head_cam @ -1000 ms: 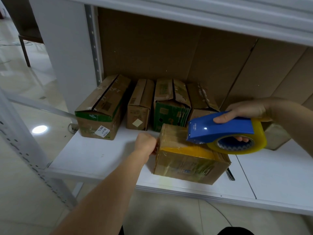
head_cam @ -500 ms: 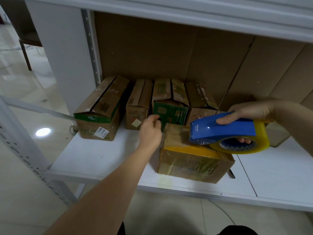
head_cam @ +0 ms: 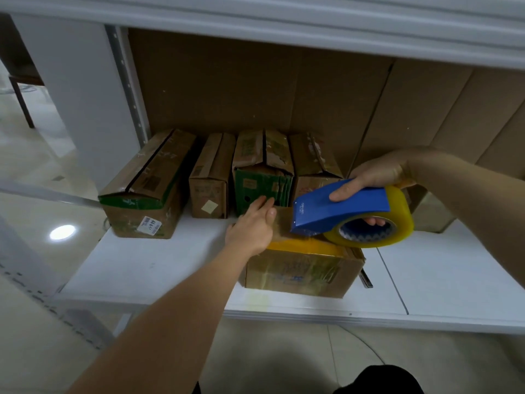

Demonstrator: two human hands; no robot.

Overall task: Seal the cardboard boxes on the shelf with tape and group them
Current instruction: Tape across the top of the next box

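Note:
A taped cardboard box (head_cam: 301,268) lies near the front edge of the white shelf (head_cam: 159,268). My left hand (head_cam: 252,226) rests on its far left top edge with fingers straight, reaching toward the green-fronted box (head_cam: 262,177) behind. My right hand (head_cam: 375,180) grips a blue tape dispenser (head_cam: 341,207) with a yellow tape roll (head_cam: 397,223), held just over the front box's top. Several more cardboard boxes stand in a row at the back: a long one (head_cam: 145,191) at left, a narrow one (head_cam: 211,177), and one (head_cam: 312,163) at right.
Flat cardboard sheets (head_cam: 284,89) line the shelf's back. A white upright (head_cam: 82,89) and perforated post (head_cam: 127,89) bound the left side. Another brown box (head_cam: 431,211) sits behind my right wrist. Bare shelf surface lies at right (head_cam: 454,280). An upper shelf (head_cam: 284,21) hangs overhead.
My left hand has risen from the front box's left side to its top far edge, and its fingers have straightened. The dispenser stays over the box.

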